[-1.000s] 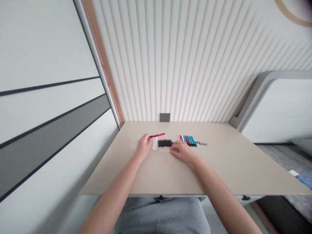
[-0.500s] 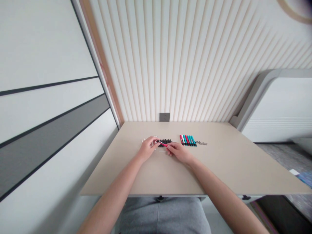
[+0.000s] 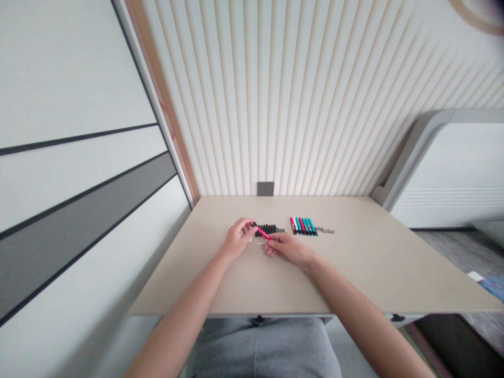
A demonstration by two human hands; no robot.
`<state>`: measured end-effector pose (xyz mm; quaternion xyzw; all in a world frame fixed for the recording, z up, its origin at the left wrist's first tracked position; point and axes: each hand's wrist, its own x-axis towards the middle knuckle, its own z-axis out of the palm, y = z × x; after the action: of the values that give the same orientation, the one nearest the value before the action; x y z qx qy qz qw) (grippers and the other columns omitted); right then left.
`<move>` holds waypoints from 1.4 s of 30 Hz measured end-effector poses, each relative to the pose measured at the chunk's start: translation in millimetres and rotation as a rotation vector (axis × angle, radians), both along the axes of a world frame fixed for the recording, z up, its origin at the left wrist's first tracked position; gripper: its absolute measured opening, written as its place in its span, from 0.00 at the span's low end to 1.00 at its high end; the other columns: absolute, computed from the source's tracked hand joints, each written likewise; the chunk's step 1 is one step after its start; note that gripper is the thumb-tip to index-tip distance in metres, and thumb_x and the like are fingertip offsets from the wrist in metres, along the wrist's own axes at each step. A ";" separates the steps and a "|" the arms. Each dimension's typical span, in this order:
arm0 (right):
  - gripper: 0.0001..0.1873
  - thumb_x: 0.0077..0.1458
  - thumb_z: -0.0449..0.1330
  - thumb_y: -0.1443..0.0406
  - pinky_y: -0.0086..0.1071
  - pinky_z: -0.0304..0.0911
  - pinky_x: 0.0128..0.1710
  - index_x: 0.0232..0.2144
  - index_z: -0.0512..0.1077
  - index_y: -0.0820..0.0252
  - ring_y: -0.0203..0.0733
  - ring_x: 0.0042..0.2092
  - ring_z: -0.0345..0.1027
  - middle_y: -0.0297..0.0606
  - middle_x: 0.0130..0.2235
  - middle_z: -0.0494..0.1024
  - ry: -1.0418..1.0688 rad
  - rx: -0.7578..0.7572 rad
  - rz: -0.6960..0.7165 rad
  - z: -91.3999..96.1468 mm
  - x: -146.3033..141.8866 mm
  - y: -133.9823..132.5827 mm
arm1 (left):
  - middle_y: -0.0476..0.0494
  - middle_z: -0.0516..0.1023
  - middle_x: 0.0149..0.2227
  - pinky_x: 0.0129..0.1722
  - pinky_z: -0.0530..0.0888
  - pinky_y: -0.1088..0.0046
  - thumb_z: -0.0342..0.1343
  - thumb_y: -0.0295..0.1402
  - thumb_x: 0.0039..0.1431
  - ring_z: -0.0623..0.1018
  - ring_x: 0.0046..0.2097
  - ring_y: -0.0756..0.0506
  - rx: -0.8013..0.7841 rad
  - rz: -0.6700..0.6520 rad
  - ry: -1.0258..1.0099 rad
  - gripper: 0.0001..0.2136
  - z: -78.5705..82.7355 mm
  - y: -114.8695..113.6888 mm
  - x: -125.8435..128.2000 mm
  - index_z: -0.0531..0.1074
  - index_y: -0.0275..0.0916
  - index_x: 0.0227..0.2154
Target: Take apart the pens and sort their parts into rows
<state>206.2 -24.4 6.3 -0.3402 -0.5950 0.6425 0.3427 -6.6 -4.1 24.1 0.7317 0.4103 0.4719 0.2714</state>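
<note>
"Where's the work in your hands right now?"

"You have a slim pink marker [image 3: 262, 232] held at a slant between both hands. Your left hand [image 3: 238, 239] is almost closed, its fingertips pinching the dark end. Your right hand [image 3: 289, 248] is partly curled, with its fingertips on the pink end."

"And what's around you?"

"Just beyond the marker, a tight row of short black cylinders [image 3: 268, 229] lies on the beige tabletop [image 3: 354, 262]. A thin white stick [image 3: 262, 243] lies just past your right fingertips [image 3: 271, 247]. Farther right you have a neat row of pink and teal markers [image 3: 303, 226], then a short line of small grey pieces [image 3: 325, 230]. A grey wall socket [image 3: 265, 189] sits above the table's far edge, on the ribbed cream wall [image 3: 275, 105]."
</note>
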 end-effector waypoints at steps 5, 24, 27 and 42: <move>0.25 0.51 0.65 0.53 0.31 0.67 0.33 0.46 0.73 0.65 0.33 0.29 0.70 0.39 0.33 0.79 0.032 -0.057 -0.031 -2.9 0.3 1.7 | 0.44 0.76 0.37 0.35 0.73 0.73 0.53 0.40 0.62 0.74 0.34 0.49 -0.044 0.043 -0.086 0.14 -0.7 3.2 -3.0 0.72 0.39 0.46; 0.20 0.53 0.63 0.52 0.29 0.66 0.31 0.38 0.75 0.64 0.33 0.29 0.72 0.41 0.35 0.80 -0.074 -0.003 -0.021 0.4 -3.5 -1.9 | 0.44 0.78 0.41 0.40 0.73 0.72 0.53 0.39 0.63 0.75 0.37 0.48 0.080 0.014 -0.007 0.11 2.7 -4.0 3.8 0.73 0.40 0.43; 0.23 0.53 0.63 0.52 0.27 0.65 0.28 0.44 0.74 0.64 0.33 0.28 0.72 0.41 0.35 0.80 -0.040 -0.007 -0.044 1.8 -5.0 -3.3 | 0.44 0.78 0.41 0.39 0.72 0.72 0.54 0.39 0.62 0.75 0.36 0.48 0.067 0.035 -0.005 0.11 2.9 -3.4 3.7 0.73 0.40 0.44; 0.21 0.52 0.62 0.49 0.30 0.58 0.26 0.39 0.74 0.61 0.35 0.26 0.68 0.40 0.33 0.80 0.072 0.256 -0.529 14.5 4.9 5.2 | 0.46 0.77 0.36 0.36 0.71 0.75 0.60 0.39 0.56 0.75 0.34 0.50 -0.144 0.028 -0.312 0.11 -4.2 8.6 -1.0 0.68 0.39 0.37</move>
<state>211.1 -19.2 20.8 -0.4146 -0.5493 0.4623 0.5591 -7.6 4.5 20.0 0.6224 0.4059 0.5528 0.3772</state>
